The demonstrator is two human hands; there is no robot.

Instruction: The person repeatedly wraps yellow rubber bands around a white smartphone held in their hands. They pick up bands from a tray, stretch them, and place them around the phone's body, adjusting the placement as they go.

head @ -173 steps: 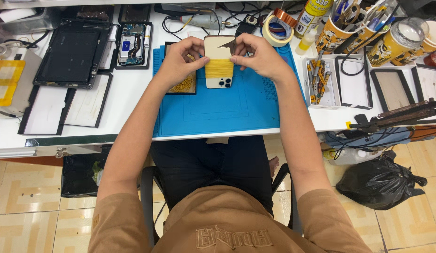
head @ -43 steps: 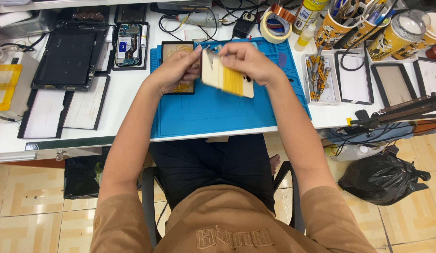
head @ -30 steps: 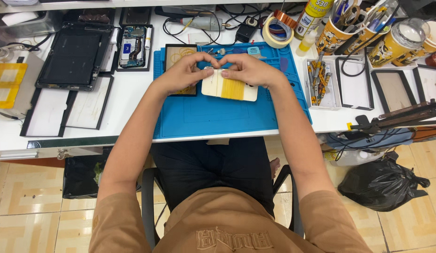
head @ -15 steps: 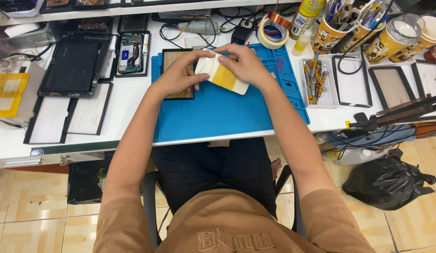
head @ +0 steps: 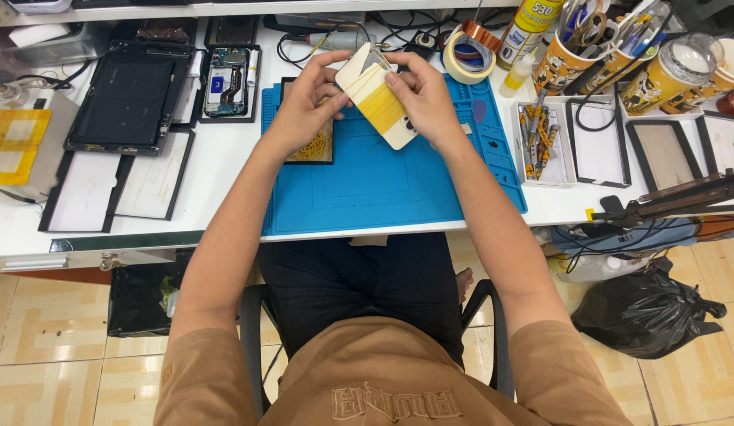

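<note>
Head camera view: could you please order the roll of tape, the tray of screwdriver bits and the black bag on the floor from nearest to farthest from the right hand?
1. The roll of tape: just beyond the right hand, at the back of the bench.
2. The tray of screwdriver bits: farther right, beside the blue mat.
3. The black bag: on the floor, far right.

White workbench (head: pixel 225 189), beige tiled floor (head: pixel 59 347)

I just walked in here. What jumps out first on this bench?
A white phone wound in yellow rubber bands, held by both the left hand and the right hand above the blue mat. At far right stand orange cups crammed with tools; at left lies a dark tablet.
</note>
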